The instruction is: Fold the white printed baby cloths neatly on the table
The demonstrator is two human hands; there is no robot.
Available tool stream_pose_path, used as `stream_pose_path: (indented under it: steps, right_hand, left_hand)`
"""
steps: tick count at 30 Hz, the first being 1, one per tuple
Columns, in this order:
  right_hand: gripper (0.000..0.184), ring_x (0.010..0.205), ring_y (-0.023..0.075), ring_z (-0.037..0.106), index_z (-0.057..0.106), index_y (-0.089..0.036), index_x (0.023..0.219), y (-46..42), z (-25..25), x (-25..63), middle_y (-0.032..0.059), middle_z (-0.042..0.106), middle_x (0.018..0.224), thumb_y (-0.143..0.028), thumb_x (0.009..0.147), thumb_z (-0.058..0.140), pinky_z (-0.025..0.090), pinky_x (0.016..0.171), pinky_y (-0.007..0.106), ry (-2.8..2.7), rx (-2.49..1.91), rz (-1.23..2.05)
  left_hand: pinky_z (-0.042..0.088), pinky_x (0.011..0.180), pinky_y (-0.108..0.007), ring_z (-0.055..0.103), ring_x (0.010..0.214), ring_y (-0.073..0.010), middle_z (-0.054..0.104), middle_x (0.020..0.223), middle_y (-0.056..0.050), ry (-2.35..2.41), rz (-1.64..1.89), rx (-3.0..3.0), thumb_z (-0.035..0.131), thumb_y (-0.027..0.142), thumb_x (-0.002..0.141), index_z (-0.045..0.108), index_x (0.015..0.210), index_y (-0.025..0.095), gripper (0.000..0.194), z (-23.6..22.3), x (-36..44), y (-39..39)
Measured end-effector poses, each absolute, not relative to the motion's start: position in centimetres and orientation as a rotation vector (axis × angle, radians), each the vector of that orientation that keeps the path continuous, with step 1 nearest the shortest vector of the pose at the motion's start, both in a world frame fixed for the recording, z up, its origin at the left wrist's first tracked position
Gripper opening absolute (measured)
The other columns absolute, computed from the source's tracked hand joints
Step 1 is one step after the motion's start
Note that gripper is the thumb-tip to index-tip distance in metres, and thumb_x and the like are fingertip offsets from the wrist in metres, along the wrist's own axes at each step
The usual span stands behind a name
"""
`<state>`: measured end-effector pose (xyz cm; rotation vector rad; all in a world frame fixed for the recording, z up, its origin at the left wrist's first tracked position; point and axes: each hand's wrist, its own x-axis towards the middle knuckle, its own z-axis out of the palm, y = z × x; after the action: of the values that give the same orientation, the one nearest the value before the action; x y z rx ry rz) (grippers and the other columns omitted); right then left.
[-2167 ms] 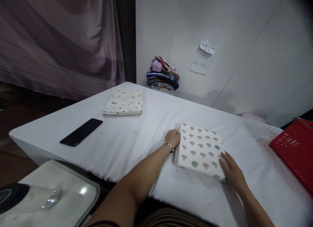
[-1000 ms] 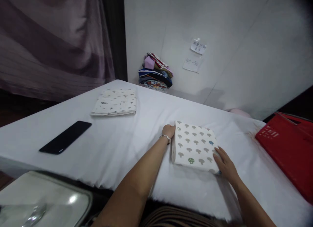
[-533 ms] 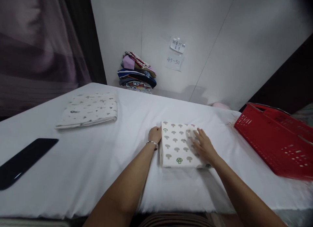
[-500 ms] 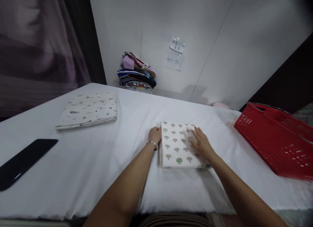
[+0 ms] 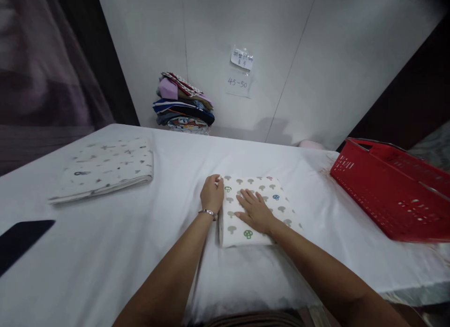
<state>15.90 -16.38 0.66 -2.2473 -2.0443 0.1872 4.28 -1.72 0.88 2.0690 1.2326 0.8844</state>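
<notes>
A folded white cloth (image 5: 258, 180) printed with grey, green, blue and red mushrooms lies in front of me. My right hand (image 5: 256, 212) rests flat on top of it, fingers spread and palm down. At the cloth's left edge is my left hand (image 5: 212, 195), wearing a bracelet (image 5: 208, 213) at the wrist. Its fingers are bent and closed on the edge near the far left corner; part of that grip is hidden behind the hand.
Another folded cloth (image 5: 112, 165) with small grey prints lies at the left. A dark flat object (image 5: 24, 240) is near the left border. A red basket (image 5: 393, 195) stands at the right. Stacked fabrics (image 5: 184, 104) sit beyond the white table (image 5: 168, 252), by a wall with paper signs (image 5: 241, 71).
My right hand has slid left, from the cloth's right side to its middle, and now lies flat. The left hand stays at the left edge. The whole view has shifted slightly.
</notes>
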Motion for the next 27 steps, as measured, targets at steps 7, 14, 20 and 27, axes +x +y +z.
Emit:
stream_pose_path:
  steps: [7, 14, 20, 27]
  right_hand:
    - [0.068, 0.139, 0.0258, 0.008, 0.024, -0.021, 0.144, -16.1, 1.3, 15.9, 0.01, 0.016, 0.151, -0.061, 0.089, 0.025, 0.01, 0.11, 0.052, -2.045, -2.217, 0.277]
    - [0.061, 0.139, 0.0268, 0.009, 0.032, -0.023, 0.141, -16.2, 1.5, 23.1, 0.0085, 0.016, 0.152, -0.056, 0.09, 0.029, 0.01, 0.108, 0.054, -1.767, -2.455, 0.107]
    - [0.061, 0.139, 0.0244, 0.009, 0.027, -0.025, 0.143, -16.5, 0.0, 25.8, 0.0055, 0.016, 0.152, -0.057, 0.09, 0.027, 0.013, 0.109, 0.052, -1.737, -2.493, 0.077]
    - [0.065, 0.139, 0.0262, 0.007, 0.037, -0.02, 0.139, -18.0, 0.7, 26.5, 0.007, 0.015, 0.152, -0.058, 0.086, 0.038, 0.012, 0.111, 0.05, -1.615, -2.348, 0.337]
  left_hand:
    - [0.016, 0.11, -0.047, 0.016, 0.139, -0.0232, 0.024, 0.15, -0.008, 0.944, 0.427, 2.576, 0.032, 0.045, 0.091, 0.036, 0.136, 0.02, 0.052, -0.1, 5.1, -4.9]
    - [0.015, 0.111, -0.049, 0.008, 0.14, -0.0203, 0.011, 0.153, -0.004, 0.948, 0.329, 2.544, 0.023, 0.048, 0.092, 0.025, 0.142, 0.022, 0.056, -1.2, 4.8, -4.2]
    - [0.019, 0.11, -0.046, 0.007, 0.141, -0.0194, 0.012, 0.153, -0.005, 0.928, 0.334, 2.556, 0.026, 0.046, 0.092, 0.025, 0.141, 0.021, 0.056, -1.1, 5.0, -4.4]
    - [0.02, 0.11, -0.046, 0.009, 0.14, -0.0219, 0.013, 0.153, -0.005, 0.909, 0.335, 2.554, 0.026, 0.048, 0.092, 0.026, 0.142, 0.02, 0.058, -1.5, 5.0, -4.0]
